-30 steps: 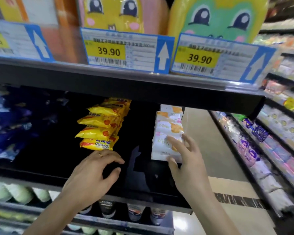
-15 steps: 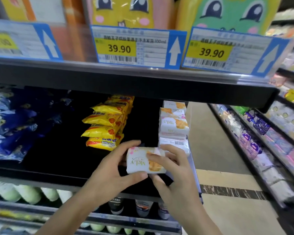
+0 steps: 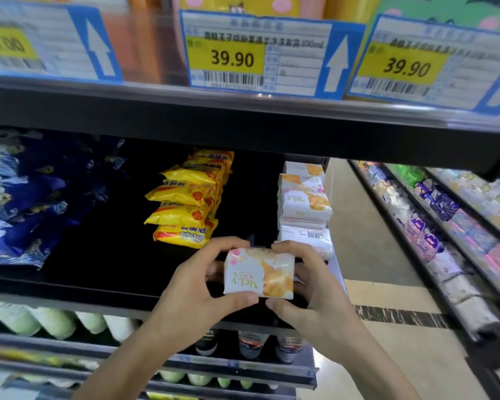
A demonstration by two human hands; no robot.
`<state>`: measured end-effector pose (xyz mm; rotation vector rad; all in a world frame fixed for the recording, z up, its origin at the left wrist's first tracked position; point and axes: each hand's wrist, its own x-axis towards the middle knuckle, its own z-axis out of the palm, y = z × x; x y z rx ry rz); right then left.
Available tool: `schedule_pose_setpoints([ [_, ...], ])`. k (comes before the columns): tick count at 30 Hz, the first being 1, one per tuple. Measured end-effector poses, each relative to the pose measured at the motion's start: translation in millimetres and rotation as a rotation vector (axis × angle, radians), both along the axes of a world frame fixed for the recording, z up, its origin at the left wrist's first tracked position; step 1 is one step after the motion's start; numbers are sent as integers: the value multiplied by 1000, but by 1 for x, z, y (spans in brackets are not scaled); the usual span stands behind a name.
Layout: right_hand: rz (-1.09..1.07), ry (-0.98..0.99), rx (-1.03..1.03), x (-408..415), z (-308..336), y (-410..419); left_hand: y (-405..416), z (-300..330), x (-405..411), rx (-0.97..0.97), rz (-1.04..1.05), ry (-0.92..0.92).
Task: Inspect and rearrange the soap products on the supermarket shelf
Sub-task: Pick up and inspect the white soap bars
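- Soap bar [image 3: 259,274] is held in front of the shelf's front edge [image 3: 98,301], just below and in front of the white soap stack [image 3: 303,209] at the shelf's right end.
- Left hand [image 3: 197,287] pinches the bar's left end, thumb under, fingers over the top. Right hand [image 3: 315,287] does the same on the right end. Both close snugly on the wrapper.
- Long axis runs left-right, printed face toward the camera, and the logo reads upside down.
- Risk: the wrapper looks slick, so turning it on fingertips alone could let it slip and drop.
- Risk: the white stack looks uneven, and pushing the bar back in could topple it off the right end.
- Yellow soap packs [image 3: 188,203] sit apart, toward the middle.
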<state>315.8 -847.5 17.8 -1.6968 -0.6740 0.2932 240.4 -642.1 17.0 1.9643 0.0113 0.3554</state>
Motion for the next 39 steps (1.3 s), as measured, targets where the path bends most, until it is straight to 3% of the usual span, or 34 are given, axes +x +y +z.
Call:
schedule_pose_setpoints([
  [6,-9,-10,30,1,-4,0,-2,-2,0,44,9,-28],
  [15,5,125,116,7,-4,-6,0,0,3,187,16,-108],
  [20,2,127,95,7,-5,-6,3,-3,4,149,2,-160],
  [39,6,-14,21,0,-1,-3,2,3,0,2,-63,-54],
])
